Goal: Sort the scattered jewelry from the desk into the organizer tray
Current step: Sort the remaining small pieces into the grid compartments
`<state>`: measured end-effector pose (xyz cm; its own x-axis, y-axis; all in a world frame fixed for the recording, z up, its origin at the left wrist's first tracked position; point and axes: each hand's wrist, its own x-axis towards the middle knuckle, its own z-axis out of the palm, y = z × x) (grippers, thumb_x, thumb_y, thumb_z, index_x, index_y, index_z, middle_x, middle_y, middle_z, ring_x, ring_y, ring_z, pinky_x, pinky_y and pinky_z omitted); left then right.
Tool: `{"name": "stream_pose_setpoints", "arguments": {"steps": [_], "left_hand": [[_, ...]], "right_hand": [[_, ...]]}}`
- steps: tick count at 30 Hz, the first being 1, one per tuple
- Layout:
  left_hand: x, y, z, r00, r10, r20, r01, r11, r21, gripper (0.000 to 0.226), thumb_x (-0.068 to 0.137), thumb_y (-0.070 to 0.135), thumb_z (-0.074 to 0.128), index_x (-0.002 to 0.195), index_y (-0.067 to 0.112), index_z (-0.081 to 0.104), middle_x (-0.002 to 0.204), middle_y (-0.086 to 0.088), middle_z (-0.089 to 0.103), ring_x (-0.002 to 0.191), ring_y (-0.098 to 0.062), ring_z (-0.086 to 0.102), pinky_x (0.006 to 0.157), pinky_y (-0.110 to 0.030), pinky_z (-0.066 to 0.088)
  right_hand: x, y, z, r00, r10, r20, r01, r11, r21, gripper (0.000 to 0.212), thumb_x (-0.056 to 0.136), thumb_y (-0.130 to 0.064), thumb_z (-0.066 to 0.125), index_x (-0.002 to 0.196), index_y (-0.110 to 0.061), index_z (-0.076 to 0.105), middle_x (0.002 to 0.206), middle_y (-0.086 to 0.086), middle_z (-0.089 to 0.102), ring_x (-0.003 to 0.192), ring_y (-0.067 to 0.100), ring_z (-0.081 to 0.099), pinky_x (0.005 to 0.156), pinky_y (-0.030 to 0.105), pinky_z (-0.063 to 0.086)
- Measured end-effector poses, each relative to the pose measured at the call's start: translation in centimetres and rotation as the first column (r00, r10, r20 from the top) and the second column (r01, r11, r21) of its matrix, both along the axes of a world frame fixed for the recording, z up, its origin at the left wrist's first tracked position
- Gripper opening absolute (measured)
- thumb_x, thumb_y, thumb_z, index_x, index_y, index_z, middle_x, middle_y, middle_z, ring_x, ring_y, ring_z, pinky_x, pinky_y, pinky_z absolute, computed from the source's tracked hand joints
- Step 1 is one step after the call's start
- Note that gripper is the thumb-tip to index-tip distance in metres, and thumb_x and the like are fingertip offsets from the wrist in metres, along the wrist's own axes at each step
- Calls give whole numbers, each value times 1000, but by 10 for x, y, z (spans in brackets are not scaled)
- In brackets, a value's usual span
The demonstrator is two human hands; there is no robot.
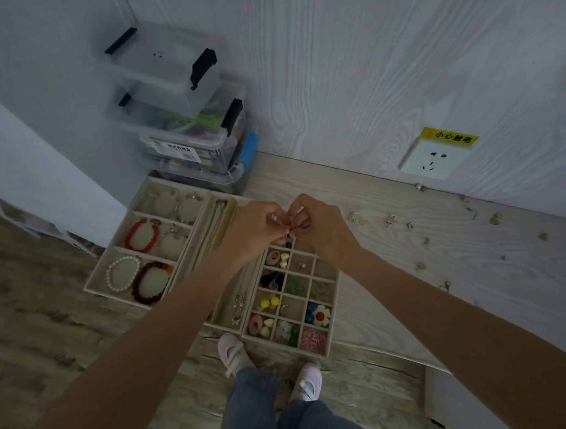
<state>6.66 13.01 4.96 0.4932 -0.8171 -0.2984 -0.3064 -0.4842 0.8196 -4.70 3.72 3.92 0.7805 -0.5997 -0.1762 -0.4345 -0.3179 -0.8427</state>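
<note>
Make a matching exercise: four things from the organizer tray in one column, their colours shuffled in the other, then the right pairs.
Things:
1. pearl bracelet
2. flower piece in the near right compartment
3. two round beads
4. bracelet behind the pearl one

Colours:
A. yellow
B. bright red
C. white
D. pink

Pairs: 1-C, 2-D, 3-A, 4-B

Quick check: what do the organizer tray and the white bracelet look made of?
Organizer tray: looks fabric- or velvet-covered, matte beige with no shine; the core is hidden. White bracelet: round, glossy off-white beads, pearl-like; real or imitation can't be told.
</note>
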Motion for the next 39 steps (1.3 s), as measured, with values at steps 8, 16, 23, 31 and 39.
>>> {"name": "stream_pose_setpoints", "arguments": {"steps": [8, 16, 23, 31, 39], "left_hand": [[-2, 0, -6, 935, 186, -302, -213, 975, -57, 10, 80, -8, 66, 78, 2, 63, 55, 2, 67, 55, -8, 67, 57, -17, 55], [-5, 2, -14, 944, 233, -234, -243, 970, -16, 8, 83, 2, 65, 82, 10, 62, 77, -14, 69, 71, -20, 67, 70, -30, 54], [1, 2, -20, 993, 116, 7, -116, 993, 23, 5, 82, 9, 65, 81, 13, 68, 66, 4, 64, 64, -7, 60, 63, -17, 47], [2, 2, -29, 966, 17, 258, -76, 972, 221, 1, 83, 20, 67, 83, 20, 66, 90, 3, 67, 85, -12, 62, 73, -26, 50], [-5, -7, -25, 907, -83, 413, -88, 921, 379, 12, 83, 26, 65, 83, 15, 71, 78, -1, 68, 74, -16, 64, 61, -27, 47]], "right_hand": [[4, -1, -5, 977, -211, 30, 193, 935, 296, 16, 79, 6, 66, 76, -8, 61, 83, 22, 68, 73, 25, 67, 73, 31, 56], [4, -1, -6, 966, -259, 14, 217, 837, 502, 21, 79, 8, 67, 69, -8, 58, 76, 20, 65, 68, 29, 66, 76, 36, 57], [5, -6, -12, 988, -130, -81, 146, 955, 257, 10, 80, 0, 70, 76, -8, 65, 79, 9, 66, 74, 19, 66, 77, 28, 56], [-7, -10, -20, 857, 179, -483, -308, 929, -203, 54, 81, -16, 70, 129, -6, 47, 125, 13, 42, 117, 26, 42, 90, 28, 37], [-10, -7, -25, 851, 167, -497, -384, 844, -374, 40, 85, -5, 61, 123, -7, 48, 126, 11, 44, 115, 24, 41, 85, 26, 35]]}}
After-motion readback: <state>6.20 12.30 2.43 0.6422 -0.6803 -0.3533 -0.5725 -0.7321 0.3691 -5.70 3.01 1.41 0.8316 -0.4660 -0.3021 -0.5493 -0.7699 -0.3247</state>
